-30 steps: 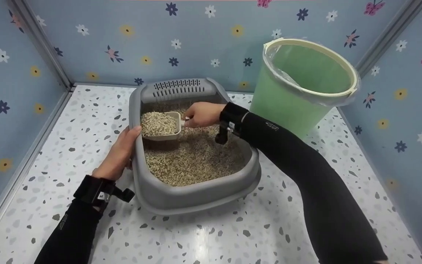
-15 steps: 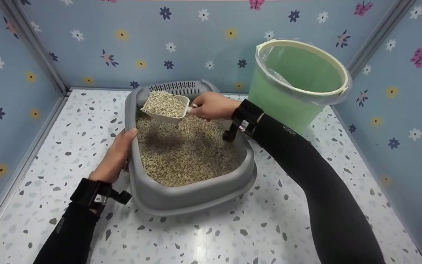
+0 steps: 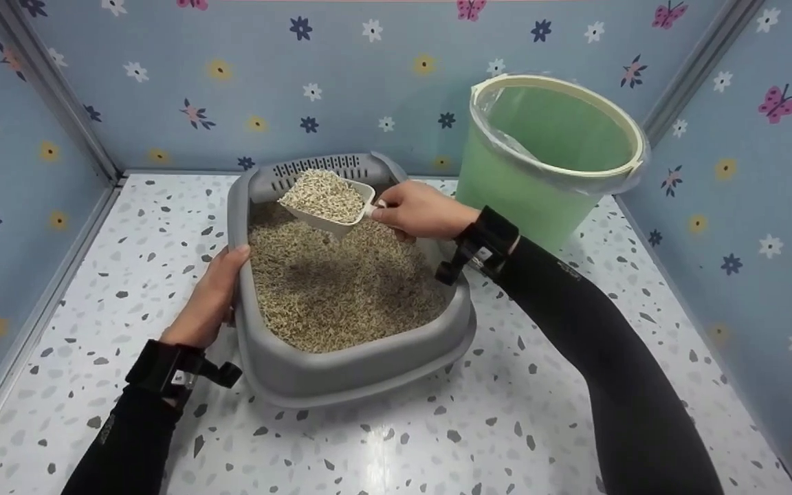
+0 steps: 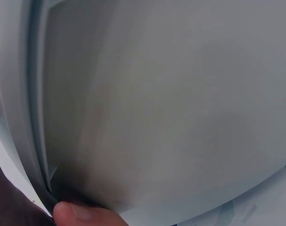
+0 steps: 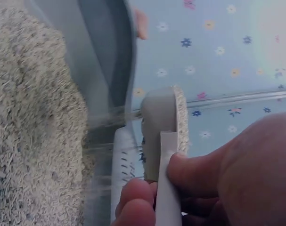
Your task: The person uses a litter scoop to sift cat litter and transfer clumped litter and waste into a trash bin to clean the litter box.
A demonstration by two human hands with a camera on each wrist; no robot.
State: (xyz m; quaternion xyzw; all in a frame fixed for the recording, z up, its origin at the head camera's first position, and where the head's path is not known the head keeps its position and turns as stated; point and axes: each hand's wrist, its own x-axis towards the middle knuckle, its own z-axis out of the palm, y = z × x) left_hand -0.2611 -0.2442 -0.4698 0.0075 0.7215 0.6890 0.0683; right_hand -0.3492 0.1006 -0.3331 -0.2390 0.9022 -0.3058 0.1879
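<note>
My right hand (image 3: 423, 210) grips the handle of a white litter scoop (image 3: 341, 223), which is heaped with pale litter pellets (image 3: 324, 196). The scoop hangs over the grey litter box (image 3: 361, 375), above the bed of litter (image 3: 341, 289). In the right wrist view, thumb and fingers close around the scoop handle (image 5: 168, 188). On the box's left side, my left hand (image 3: 207, 295) holds the rim, thumb on top. In the left wrist view a fingertip (image 4: 88, 214) touches the grey wall, and the remaining fingers are mostly hidden.
A green bin (image 3: 526, 199) with a clear liner and cream rim ring stands at the back right, beside the box. Blue flowered panels (image 3: 355, 82) enclose the white speckled floor (image 3: 396, 447) at the back and both sides.
The right hand has lifted the filled scoop from low inside the box and shifted it right. The left hand keeps its hold on the rim, while the head view drifts slightly.
</note>
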